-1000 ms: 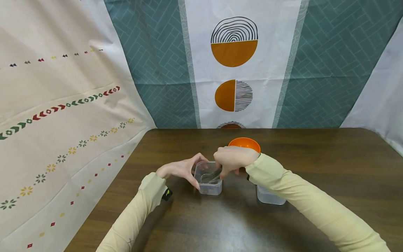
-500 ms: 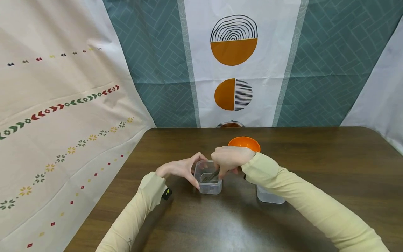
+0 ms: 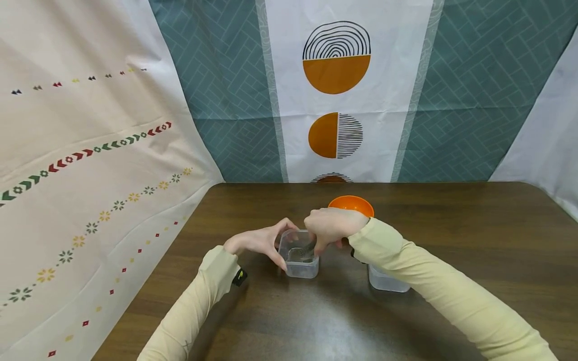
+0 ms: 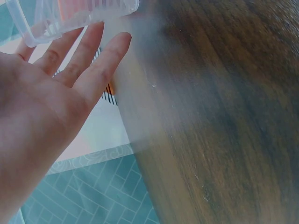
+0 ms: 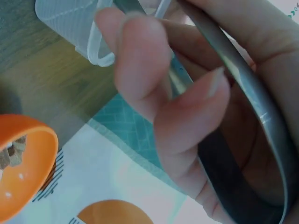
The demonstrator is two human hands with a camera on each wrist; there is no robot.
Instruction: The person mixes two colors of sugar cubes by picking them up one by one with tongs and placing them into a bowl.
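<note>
A square clear plastic container (image 3: 302, 271) stands on the table, its top uncovered. My left hand (image 3: 259, 242) holds it from the left, thumb at the near side and fingers at the far side. In the left wrist view, the fingers of this hand (image 4: 51, 109) reach along the container wall (image 4: 84, 16). My right hand (image 3: 335, 224) is over the container's right side and grips metal tongs (image 5: 254, 100), a bent strip whose closed end lies in the palm. The tong ends reach down into the container; what lies between them cannot be made out.
An orange bowl (image 3: 349, 202) stands behind my right hand; brown chunks (image 5: 16, 151) show in it in the right wrist view. A second clear container (image 3: 387, 282) is partly hidden under my right forearm. Patterned cloth (image 3: 239, 100) hangs behind the wooden table (image 3: 474, 225).
My right hand has shifted slightly left with the tongs, and the tong ends have moved within the container. My left hand and the container have stayed in place.
</note>
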